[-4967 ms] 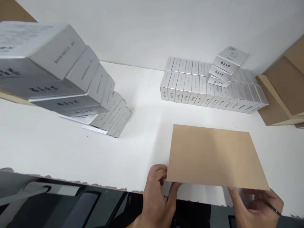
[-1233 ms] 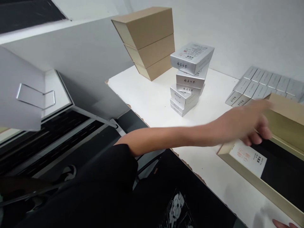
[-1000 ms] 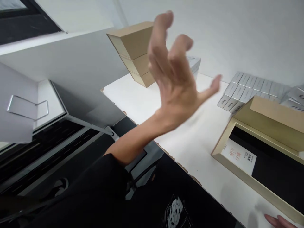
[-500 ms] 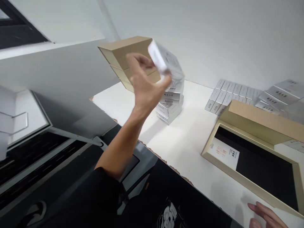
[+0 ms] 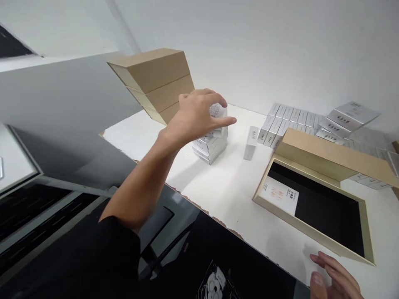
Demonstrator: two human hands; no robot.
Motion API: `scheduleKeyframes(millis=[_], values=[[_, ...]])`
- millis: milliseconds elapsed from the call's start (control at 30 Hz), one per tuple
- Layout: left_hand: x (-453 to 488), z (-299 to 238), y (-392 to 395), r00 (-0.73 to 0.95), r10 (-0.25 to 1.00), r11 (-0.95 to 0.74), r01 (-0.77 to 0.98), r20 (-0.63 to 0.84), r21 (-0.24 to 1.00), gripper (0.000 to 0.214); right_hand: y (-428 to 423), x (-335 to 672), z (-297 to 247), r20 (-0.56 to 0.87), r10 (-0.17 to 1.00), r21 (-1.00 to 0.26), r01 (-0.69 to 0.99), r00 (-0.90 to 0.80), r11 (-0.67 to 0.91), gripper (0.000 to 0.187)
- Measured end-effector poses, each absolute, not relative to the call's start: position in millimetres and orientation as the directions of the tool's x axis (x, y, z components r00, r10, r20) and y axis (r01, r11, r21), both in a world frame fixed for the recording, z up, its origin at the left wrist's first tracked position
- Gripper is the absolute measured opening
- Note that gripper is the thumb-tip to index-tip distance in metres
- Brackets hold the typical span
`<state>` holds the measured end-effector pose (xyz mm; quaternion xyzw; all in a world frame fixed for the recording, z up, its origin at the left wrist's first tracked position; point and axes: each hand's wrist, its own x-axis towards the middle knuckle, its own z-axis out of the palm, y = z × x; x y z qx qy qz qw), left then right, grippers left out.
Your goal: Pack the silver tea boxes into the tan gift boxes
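My left hand (image 5: 196, 116) reaches out over a leaning stack of silver boxes (image 5: 210, 145) and its fingers curl around the top silver box (image 5: 218, 111). A single silver box (image 5: 251, 143) stands on its edge just right of the stack. An open tan gift box (image 5: 314, 232) with a black inside and a white card (image 5: 279, 195) lies to the right, its lid (image 5: 330, 155) propped behind it. My right hand (image 5: 333, 278) rests at the bottom right near the tan box's front corner, fingers stretched flat, holding nothing.
Three closed tan boxes (image 5: 156, 83) are stacked behind the silver stack. Rows of silver boxes (image 5: 289, 120) line the back wall, with a few more piled on top (image 5: 349, 118). The white table (image 5: 237, 195) ends in a ragged front edge above dark machinery (image 5: 62, 216).
Half a second ago my left hand held a silver box up in the air. Now a lone box stands on the table and the hand is down on the stack's top box.
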<state>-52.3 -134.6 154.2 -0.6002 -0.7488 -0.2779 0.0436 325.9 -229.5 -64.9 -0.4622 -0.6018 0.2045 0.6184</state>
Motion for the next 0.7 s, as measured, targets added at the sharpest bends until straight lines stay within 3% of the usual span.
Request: scheduleKeyframes(millis=[67, 133, 200, 267, 367, 467, 600, 700], values=[[-39.2, 158.6, -134.3, -0.213, 0.881, 0.088, 0.952, 0.423, 0.294, 0.03, -230.5, 324.4, -62.8, 0.569, 0.801, -0.809, 0.304, 0.185, 0.504, 0.022], [-21.8, 163.2, -131.8, -0.048, 0.931, -0.012, 0.987, 0.361, 0.162, 0.039, -232.1, 323.3, -57.7, 0.591, 0.789, -0.788, 0.333, 0.169, 0.518, 0.017], [-3.0, 165.5, -124.2, 0.152, 0.979, -0.156, 0.987, 0.138, 0.022, 0.052, -233.9, 322.5, -52.5, 0.603, 0.785, -0.769, 0.367, 0.146, 0.523, 0.013], [13.7, 162.9, -110.7, 0.239, 0.964, -0.246, 0.968, -0.118, -0.049, 0.07, -235.6, 321.1, -49.8, 0.585, 0.804, -0.776, 0.364, 0.109, 0.516, 0.012], [31.5, 147.1, -82.8, 0.18, 0.929, -0.204, 0.978, -0.325, -0.043, 0.094, -237.1, 316.2, -50.1, 0.566, 0.817, -0.793, 0.343, 0.112, 0.503, 0.015], [41.7, 121.4, -55.9, 0.131, 0.915, -0.131, 0.991, -0.382, 0.026, 0.101, -237.1, 309.4, -51.4, 0.614, 0.773, -0.765, 0.36, 0.16, 0.534, 0.013], [50.5, 96.3, -40.2, 0.146, 0.916, -0.117, 0.988, -0.373, 0.099, 0.106, -235.5, 308.4, -51.6, 0.635, 0.764, -0.74, 0.377, 0.117, 0.557, 0.013], [52.4, 103.8, -52.0, 0.123, 0.954, -0.097, 0.989, -0.273, 0.108, 0.102, -234.8, 312.7, -51.8, 0.646, 0.762, -0.718, 0.376, 0.049, 0.585, 0.015]])
